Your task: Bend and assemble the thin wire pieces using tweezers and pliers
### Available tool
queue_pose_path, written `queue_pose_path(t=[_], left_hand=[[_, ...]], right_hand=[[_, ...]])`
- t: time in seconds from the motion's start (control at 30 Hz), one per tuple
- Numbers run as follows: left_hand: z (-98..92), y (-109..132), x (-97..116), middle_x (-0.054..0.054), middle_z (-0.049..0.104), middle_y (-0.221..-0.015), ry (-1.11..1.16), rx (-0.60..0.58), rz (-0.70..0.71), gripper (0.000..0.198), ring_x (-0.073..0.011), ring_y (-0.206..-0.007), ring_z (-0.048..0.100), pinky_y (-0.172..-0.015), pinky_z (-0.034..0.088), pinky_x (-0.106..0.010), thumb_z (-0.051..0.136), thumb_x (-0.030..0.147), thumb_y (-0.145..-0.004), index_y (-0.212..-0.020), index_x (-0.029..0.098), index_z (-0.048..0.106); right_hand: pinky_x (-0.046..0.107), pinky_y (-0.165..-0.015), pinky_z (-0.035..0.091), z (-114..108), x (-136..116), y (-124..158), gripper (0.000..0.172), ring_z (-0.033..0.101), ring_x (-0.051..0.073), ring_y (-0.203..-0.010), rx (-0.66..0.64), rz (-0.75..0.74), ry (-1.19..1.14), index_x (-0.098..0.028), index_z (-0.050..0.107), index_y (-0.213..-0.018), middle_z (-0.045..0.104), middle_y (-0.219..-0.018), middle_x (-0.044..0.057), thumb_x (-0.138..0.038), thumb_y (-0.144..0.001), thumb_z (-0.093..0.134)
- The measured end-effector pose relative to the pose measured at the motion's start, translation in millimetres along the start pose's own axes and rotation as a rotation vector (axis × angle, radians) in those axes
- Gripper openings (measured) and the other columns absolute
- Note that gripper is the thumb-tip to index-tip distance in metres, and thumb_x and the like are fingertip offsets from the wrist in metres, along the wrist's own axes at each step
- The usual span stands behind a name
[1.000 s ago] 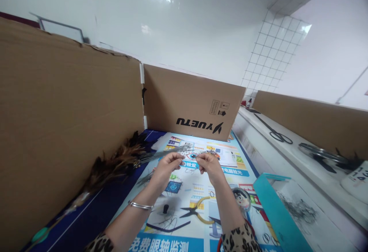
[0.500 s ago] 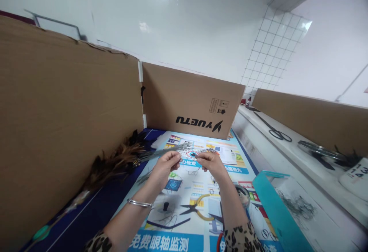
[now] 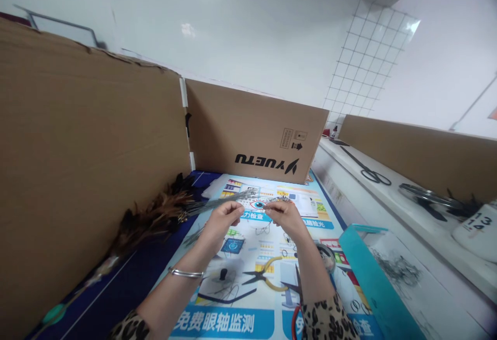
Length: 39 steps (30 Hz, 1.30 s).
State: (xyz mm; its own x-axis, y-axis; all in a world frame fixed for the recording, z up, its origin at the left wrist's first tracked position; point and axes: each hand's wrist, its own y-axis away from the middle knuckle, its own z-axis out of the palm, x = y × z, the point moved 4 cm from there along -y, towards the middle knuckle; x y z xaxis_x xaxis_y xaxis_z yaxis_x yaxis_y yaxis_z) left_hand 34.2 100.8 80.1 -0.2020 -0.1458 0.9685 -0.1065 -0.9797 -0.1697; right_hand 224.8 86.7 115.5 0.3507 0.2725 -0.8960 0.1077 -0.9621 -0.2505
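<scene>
Just above the printed poster point(image 3: 240, 324) that covers the table, both hands are raised side by side with their fingertips nearly meeting. The left hand point(image 3: 220, 222) has its thumb and forefinger pinched together, and so does the right hand point(image 3: 286, 217). Each is clamped on one end of a small wire piece point(image 3: 276, 201), which hangs in the air between them over the far part of the poster. It is too thin and small to make out its shape. A silver bangle point(image 3: 185, 273) sits on the left wrist, and patterned sleeves show at the bottom edge.

Beyond the left hand lies a bunch of brown feathers point(image 3: 155, 217) on the dark blue table, beside the cardboard wall point(image 3: 77, 148). Its grey wire stems point(image 3: 219, 204) point toward the middle of the poster. A cardboard box point(image 3: 252, 133) printed upside down with "YUETU" stands at the far end of the poster.

Near the person, between the forearms, yellow-handled pliers point(image 3: 264, 278) lie on the poster. A round clear dish point(image 3: 329, 258) sits just beside the right forearm. To the right stands a teal tray point(image 3: 373, 283) with dark wire bits in it. On the white bench further right lie black scissors point(image 3: 371, 175).
</scene>
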Motion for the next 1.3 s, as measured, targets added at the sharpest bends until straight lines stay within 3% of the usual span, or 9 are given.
queue_pose_path(t=[0.17,0.33,0.47,0.63,0.93,1.17,1.3], left_hand=[[4.2,1.4,-5.9,0.003,0.052,-0.061,0.154,-0.027,-0.071,0.022,-0.0080,-0.054,0.043,-0.051,0.031,-0.020,0.064,0.037,-0.071,-0.076,0.017,0.058],[9.9,3.7,-11.1,-0.001,0.060,-0.084,0.260,0.006,-0.051,0.025,-0.0127,-0.080,0.054,-0.063,0.039,-0.021,0.064,0.034,-0.072,-0.091,0.019,0.058],[15.8,6.7,-12.2,-0.003,0.061,-0.090,0.296,-0.005,-0.022,0.032,-0.0128,-0.081,0.054,-0.066,0.039,-0.022,0.064,0.030,-0.072,-0.101,0.019,0.055],[21.3,9.7,-12.2,-0.001,0.062,-0.087,0.290,-0.018,0.023,0.039,-0.0092,-0.068,0.051,-0.068,0.039,-0.022,0.064,0.027,-0.072,-0.109,0.022,0.051],[30.6,17.1,-4.7,-0.003,0.062,-0.090,0.201,0.000,0.107,0.057,-0.0182,-0.092,0.055,-0.080,0.039,-0.028,0.067,0.028,-0.067,-0.119,0.022,0.044],[30.7,15.3,-11.1,-0.008,0.054,-0.118,0.162,0.029,0.166,0.060,-0.0201,-0.103,0.051,-0.083,0.039,-0.031,0.068,0.025,-0.066,-0.120,0.025,0.041],[31.4,19.5,-5.3,-0.010,0.052,-0.121,0.131,-0.045,0.141,0.060,-0.0218,-0.107,0.050,-0.084,0.039,-0.032,0.067,0.023,-0.068,-0.121,0.024,0.040]], right_hand=[[0.020,-0.045,0.039,-0.9,2.4,-1.8,0.023,0.049,0.010,-0.050,0.024,0.003,0.019,-0.017,0.070,-0.085,0.057,-0.057,-0.001,-0.034,-0.072,0.061],[0.020,-0.041,0.040,-2.2,6.8,-3.4,0.024,0.050,0.010,-0.048,0.083,0.055,-0.001,-0.016,0.069,-0.084,0.057,-0.058,-0.001,-0.034,-0.071,0.060],[0.021,-0.040,0.043,-0.4,10.4,-4.4,0.027,0.050,0.010,-0.044,0.077,0.091,-0.069,-0.015,0.068,-0.086,0.054,-0.052,-0.002,-0.035,-0.069,0.061],[0.021,-0.040,0.044,0.6,13.0,-5.2,0.027,0.052,0.010,-0.044,0.106,0.093,-0.111,-0.015,0.068,-0.084,0.055,-0.052,-0.002,-0.036,-0.068,0.062],[0.021,-0.037,0.044,0.8,15.8,-5.4,0.026,0.052,0.010,-0.042,0.171,0.097,-0.157,-0.015,0.065,-0.081,0.055,-0.052,-0.003,-0.038,-0.068,0.061],[0.021,-0.038,0.044,1.8,9.0,-3.3,0.027,0.050,0.009,-0.041,0.160,0.112,-0.216,-0.014,0.064,-0.080,0.052,-0.048,-0.003,-0.038,-0.068,0.062],[0.020,-0.038,0.042,2.8,2.9,-0.6,0.028,0.048,0.009,-0.040,0.149,0.117,-0.253,-0.014,0.063,-0.079,0.052,-0.046,-0.004,-0.039,-0.068,0.062]])
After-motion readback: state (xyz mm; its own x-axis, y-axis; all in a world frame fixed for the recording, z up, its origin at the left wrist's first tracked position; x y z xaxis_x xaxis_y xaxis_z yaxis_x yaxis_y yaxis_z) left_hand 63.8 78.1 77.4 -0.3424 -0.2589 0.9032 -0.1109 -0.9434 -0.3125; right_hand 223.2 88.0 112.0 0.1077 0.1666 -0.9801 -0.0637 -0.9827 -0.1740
